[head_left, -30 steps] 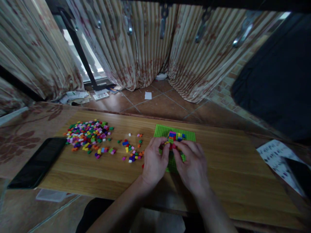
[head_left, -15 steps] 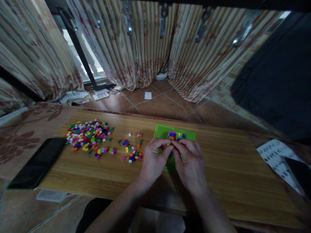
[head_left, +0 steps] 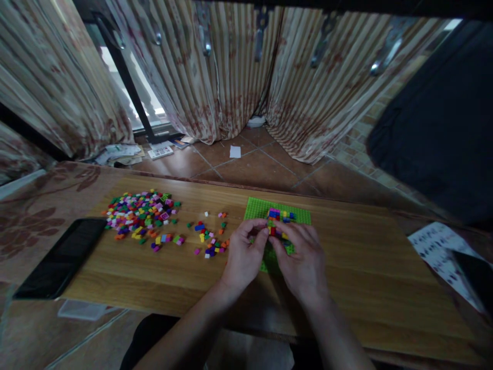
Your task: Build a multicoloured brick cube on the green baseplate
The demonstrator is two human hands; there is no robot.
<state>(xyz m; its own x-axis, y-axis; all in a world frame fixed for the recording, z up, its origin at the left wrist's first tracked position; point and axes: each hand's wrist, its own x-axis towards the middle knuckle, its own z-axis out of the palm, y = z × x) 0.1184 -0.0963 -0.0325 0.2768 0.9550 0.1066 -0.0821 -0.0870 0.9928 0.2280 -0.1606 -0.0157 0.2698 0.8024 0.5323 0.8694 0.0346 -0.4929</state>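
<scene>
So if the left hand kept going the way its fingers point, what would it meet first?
Probably the brick stack on the green plate; the left hand points at it, fingertips at or almost on it. Depth is unclear.

left hand (head_left: 243, 253), right hand (head_left: 304, 259) — fingertips pinched together

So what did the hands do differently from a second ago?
Hardly anything. Both hands stayed together over the green baseplate; the left hand and right hand shifted their fingertips slightly around the small stack of colored bricks, still pinching there. The loose brick pile, the phone and the baseplate stayed put.
</scene>
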